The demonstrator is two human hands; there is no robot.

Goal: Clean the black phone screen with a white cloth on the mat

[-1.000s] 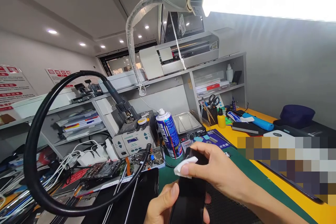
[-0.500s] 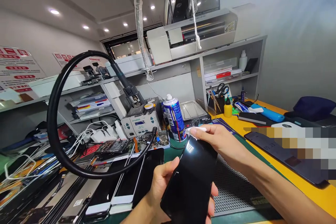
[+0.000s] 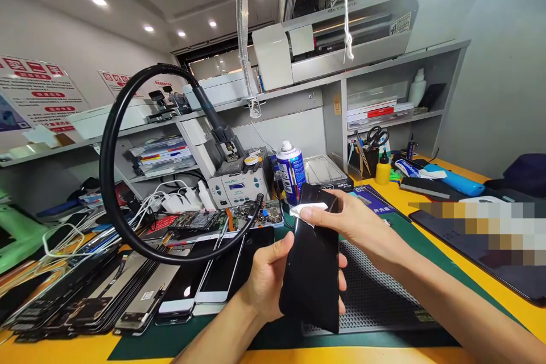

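Note:
A black smartphone [image 3: 309, 273] with a dark, glossy face is tilted up in front of me. My left hand [image 3: 271, 273] grips it from beneath, the thumb along its left edge and fingertips showing at the right edge. Between the thumb and fingers of my right hand [image 3: 341, 217] is a folded white wipe [image 3: 307, 210], pressed against the upper part of the phone's face. Under the phone lies a grey perforated mat [image 3: 375, 296] on a green work mat [image 3: 273, 340].
Several phones [image 3: 213, 281] and phone screens [image 3: 98, 301] lie at the left. A black hose [image 3: 104, 182] loops above them from a hot-air station [image 3: 239, 185]. Behind the phone stands a blue spray can [image 3: 292, 173]. Another phone [image 3: 482, 256] lies at right, near a yellow bottle [image 3: 383, 169].
My right hand and the wipe have moved down and left from the phone's top edge onto its face. The phone has turned more upright, and the whole view has shifted.

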